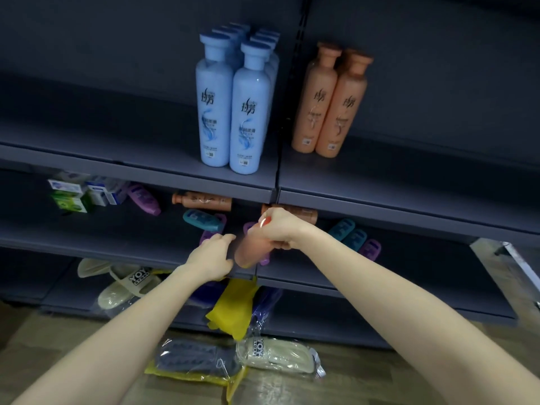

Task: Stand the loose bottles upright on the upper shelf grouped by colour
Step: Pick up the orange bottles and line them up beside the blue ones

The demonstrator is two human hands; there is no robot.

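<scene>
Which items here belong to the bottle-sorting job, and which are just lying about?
Job: held orange bottle in right hand; lying orange bottles; standing blue bottles; standing orange bottles; upper shelf.
Lying about: slippers; small boxes; yellow packet.

Dim overall; dark shelving, deep shadow under the upper shelf (146,171). Peach bottle (249,254) is motion-blurred, with a glare hotspot. Fisheye bowing at edges.

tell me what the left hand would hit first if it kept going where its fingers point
Probably the blurred peach plastic bottle gripped by the right hand; the left hand is just short of it. Depth is unclear, so it could reach the small purple bottle behind.
</scene>
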